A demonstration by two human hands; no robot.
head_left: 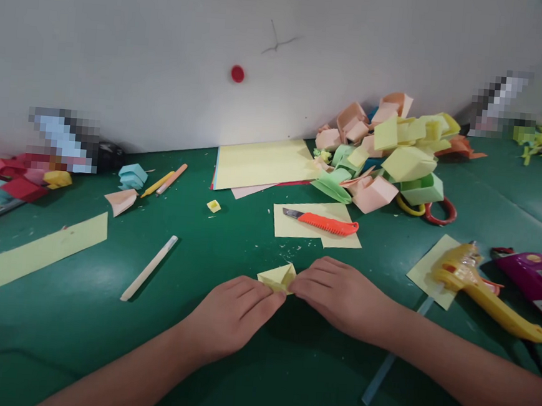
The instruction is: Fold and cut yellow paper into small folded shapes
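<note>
A small folded piece of pale yellow paper (275, 277) stands between my two hands near the front of the green table. My left hand (238, 312) pinches its near left side, fingers curled together. On its right end, my right hand (332, 290) grips with thumb and fingers closed. Parts of the paper are hidden by the fingertips. Just beyond the hands lies a red-orange utility knife (328, 224) with its blade out, resting on a cut yellow sheet (288, 228).
Folded paper shapes (410, 161) pile up at the back right beside yellow sheets (264, 165). A yellow glue gun (480, 288) with a long glue stick lies right, near a purple tool (530, 280). Leftward are a pale stick (149, 268) and a yellow paper strip (44, 251).
</note>
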